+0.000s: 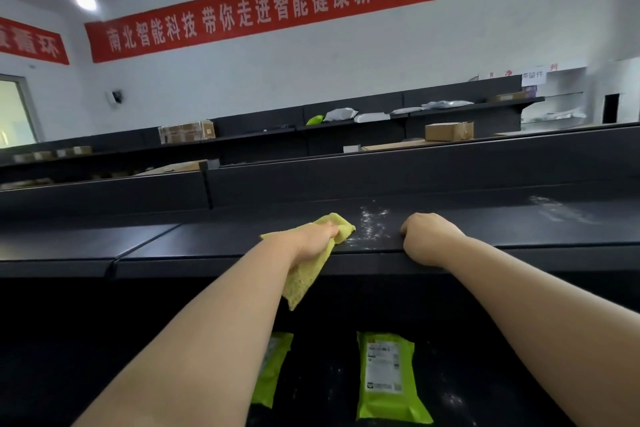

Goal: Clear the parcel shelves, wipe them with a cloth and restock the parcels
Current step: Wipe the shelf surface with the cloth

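The dark top shelf [519, 229] is the largest thing before us. It runs across the whole view under both sets of our fingers, and its front edge lies just below our knuckles. High above and far beyond our fingers, a long red banner [263, 3] with white characters hangs on the pale wall. Between the banner and our fingertips stand rows of far shelves [346, 139] holding grey and white mailers, and a cardboard box [449, 131] sits up and to the right of our right fingers.

Well below our fingers lies the lower shelf [467, 374], dark and lightly speckled. On it a green parcel [388, 378] rests flat with its label up, below the gap between our two hands. A second green parcel [273, 371] lies to its left, partly hidden behind our left forearm.

Our left hand [317, 239] grips the yellow cloth [304, 282]. The fingers are curled around a bunched part pressed on the shelf top, and the rest of the cloth hangs over the front edge below the wrist. Our right hand [427, 237] rests on the shelf near that edge, with its fingers curled under into a loose fist and nothing visible in them. Between the two sets of fingers, just beside the cloth's tip, lies a patch of white dust [372, 225].
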